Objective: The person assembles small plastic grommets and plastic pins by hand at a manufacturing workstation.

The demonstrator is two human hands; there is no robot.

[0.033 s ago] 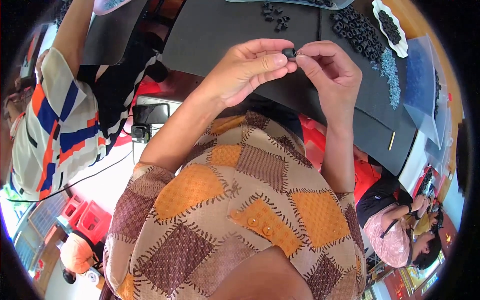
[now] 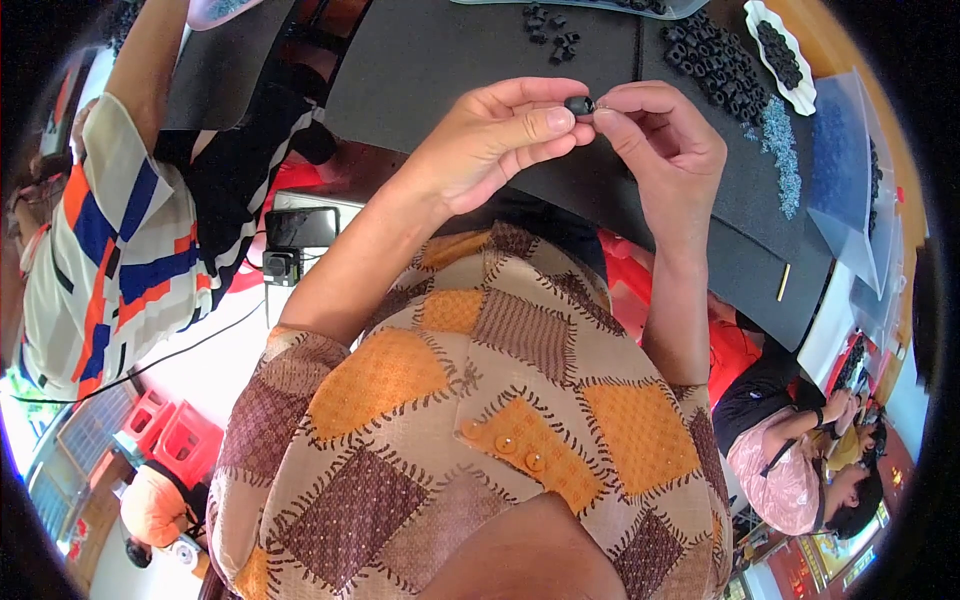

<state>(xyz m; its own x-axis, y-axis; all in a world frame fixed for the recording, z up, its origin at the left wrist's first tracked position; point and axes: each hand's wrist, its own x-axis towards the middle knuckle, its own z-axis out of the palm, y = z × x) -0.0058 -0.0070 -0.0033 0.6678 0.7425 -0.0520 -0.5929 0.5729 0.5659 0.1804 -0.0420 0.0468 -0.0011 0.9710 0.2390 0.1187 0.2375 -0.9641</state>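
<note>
Over the dark table mat, my left hand pinches a small black cylindrical part between thumb and fingertips. My right hand meets it from the right, thumb and index finger closed at the part's end. Something tiny and pale shows at those right fingertips, too small to name. Beyond my right hand lies a heap of black ring-like parts. A strip of tiny pale-blue translucent pieces runs beside that heap. Several loose black parts lie past my left hand.
A white scalloped dish of black parts stands at the far right, near a clear plastic bin. A thin brass-coloured stick lies on the mat. Co-workers sit at left and right.
The black part is turned slightly, its open end showing less. My right hand has shifted a touch to the right; the rest looks the same.
</note>
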